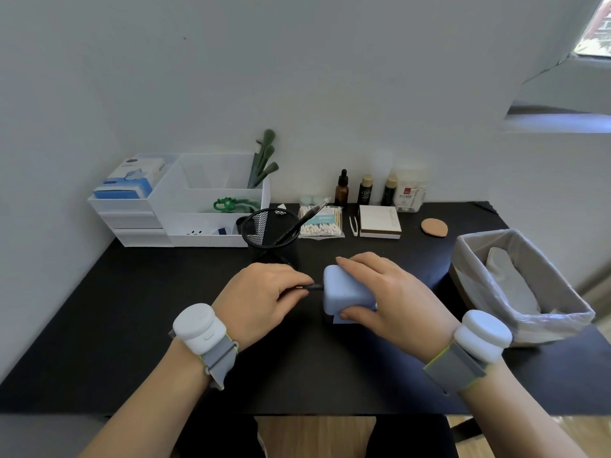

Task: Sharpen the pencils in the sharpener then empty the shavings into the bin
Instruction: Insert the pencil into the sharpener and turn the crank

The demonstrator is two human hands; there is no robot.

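sharpener (347, 290): chunky pale-blue box with rounded corners, sitting on the black counter (132, 325) about mid-way across, just in front of the mesh cup; looks tipped a bit, its top leaning away from the pencil side; darker base peeks out underneath at the near corner

pencil (310, 287): dark and thin, only a short stub shows between fingers and sharpener; long axis runs roughly left-right, lying close to level; working end points right, into the sharpener's left face; tip itself is hidden inside so can't say how sharp it is

left hand (261, 299): just left of the sharpener; fingers curled, pinching the pencil right up near the sharpener's face

right hand (390, 295): draped over the sharpener's top and right side; fingers reach along its far edge, thumb presses on the near side, so it's gripping the box

wrists: each wears a white puck-shaped device on a grey strap

mesh cup (269, 234): black wire pen holder right behind the sharpener, one dark pen (304, 221) leaning out to the right

bin (522, 285): well right of the sharpener at the counter's edge; boxy, lined with a clear plastic bag, some pale crumpled stuff inside

behind the sharpener, by the wall: white organiser (185, 209) to the left, cotton swabs (320, 223) and small bottles (365, 190) to the right
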